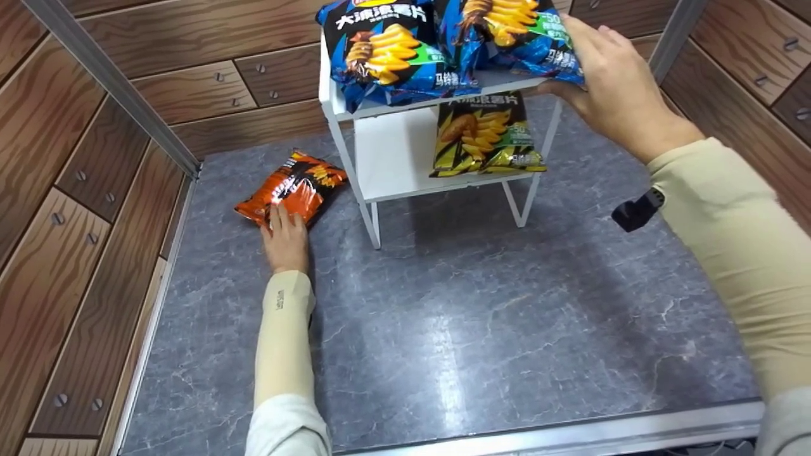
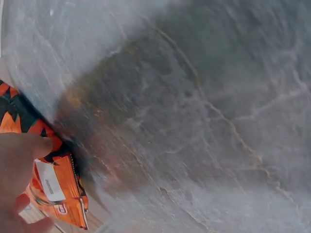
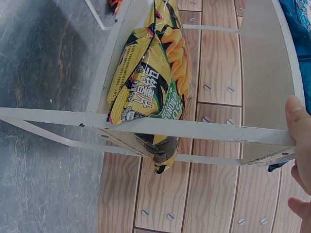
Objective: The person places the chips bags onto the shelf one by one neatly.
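My left hand (image 1: 288, 244) grips the near edge of an orange and black potato chip bag (image 1: 304, 187), left of a white two-tier rack (image 1: 396, 155). From the left wrist, the thumb lies over the bag and fingertips show below it. At the rack's upper right corner my right hand (image 1: 624, 85) holds the top shelf's edge, thumb low and fingers beside a blue chip bag (image 1: 513, 38). Another blue chip bag (image 1: 386, 50) lies on the left of that shelf. On the lower shelf a yellow and black chip bag (image 3: 146, 82) leans upright.
Grey marble-patterned flooring (image 1: 443, 329) extends under and before the rack. Wood-patterned panels (image 1: 190, 38) wall the space at the back and both sides, with a metal post (image 1: 114, 82) at the left corner. A metal edge strip (image 1: 570, 427) runs along the front.
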Available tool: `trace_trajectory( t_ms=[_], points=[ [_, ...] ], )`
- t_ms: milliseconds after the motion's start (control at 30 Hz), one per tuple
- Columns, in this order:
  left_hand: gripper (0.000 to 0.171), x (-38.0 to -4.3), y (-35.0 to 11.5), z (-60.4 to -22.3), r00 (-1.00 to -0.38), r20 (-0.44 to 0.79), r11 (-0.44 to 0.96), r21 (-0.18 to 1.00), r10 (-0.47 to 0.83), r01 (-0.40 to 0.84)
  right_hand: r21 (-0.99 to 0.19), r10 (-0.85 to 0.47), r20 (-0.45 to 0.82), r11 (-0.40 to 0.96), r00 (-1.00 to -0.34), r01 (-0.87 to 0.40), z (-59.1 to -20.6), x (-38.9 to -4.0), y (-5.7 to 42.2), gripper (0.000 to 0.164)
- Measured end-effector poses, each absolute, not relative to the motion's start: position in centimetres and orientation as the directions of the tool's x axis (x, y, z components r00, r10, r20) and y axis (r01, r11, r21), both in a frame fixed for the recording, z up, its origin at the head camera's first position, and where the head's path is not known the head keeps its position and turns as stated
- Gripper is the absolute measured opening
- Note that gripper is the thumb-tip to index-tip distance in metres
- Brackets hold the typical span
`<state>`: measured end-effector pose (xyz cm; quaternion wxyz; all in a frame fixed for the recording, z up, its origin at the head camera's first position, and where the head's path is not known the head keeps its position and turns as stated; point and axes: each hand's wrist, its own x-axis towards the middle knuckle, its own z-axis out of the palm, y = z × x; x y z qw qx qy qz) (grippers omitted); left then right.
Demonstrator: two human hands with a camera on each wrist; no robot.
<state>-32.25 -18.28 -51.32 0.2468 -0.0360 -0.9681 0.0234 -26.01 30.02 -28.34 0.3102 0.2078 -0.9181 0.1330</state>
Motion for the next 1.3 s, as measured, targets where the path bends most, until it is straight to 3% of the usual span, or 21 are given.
trace_trajectory(
  t_ms=[200, 500, 633, 1033, 1300],
  points=[
    [0.028, -31.7, -18.4, -51.3, -0.924, 0.378, 0.998, -0.023, 0.063, 0.059, -0.125, -0.301, 0.622, 0.873, -0.723, -0.471, -28.5, -26.2, 29.7, 0.070],
    [0.029, -31.8, -17.9, -52.0, -0.793, 0.600, 0.991, -0.128, 0.108, 0.038, -0.133, -0.300, 0.629, 0.868, -0.717, -0.479, -28.3, -26.2, 29.8, 0.069],
    [0.025, -31.7, -17.3, -52.1, -0.763, 0.636, 0.988, -0.149, 0.120, 0.031, -0.132, -0.304, 0.629, 0.865, -0.715, -0.484, -28.3, -26.2, 29.8, 0.069],
    [0.030, -30.6, -15.4, -52.1, -0.795, 0.579, 0.964, -0.263, 0.184, 0.032, -0.136, -0.304, 0.641, 0.859, -0.705, -0.494, -28.5, -26.4, 29.7, 0.070],
    [0.028, -29.8, -15.3, -51.0, -0.861, 0.481, 0.980, -0.176, 0.167, 0.091, -0.142, -0.298, 0.656, 0.853, -0.693, -0.502, -28.5, -26.4, 29.8, 0.072]
  ],
)
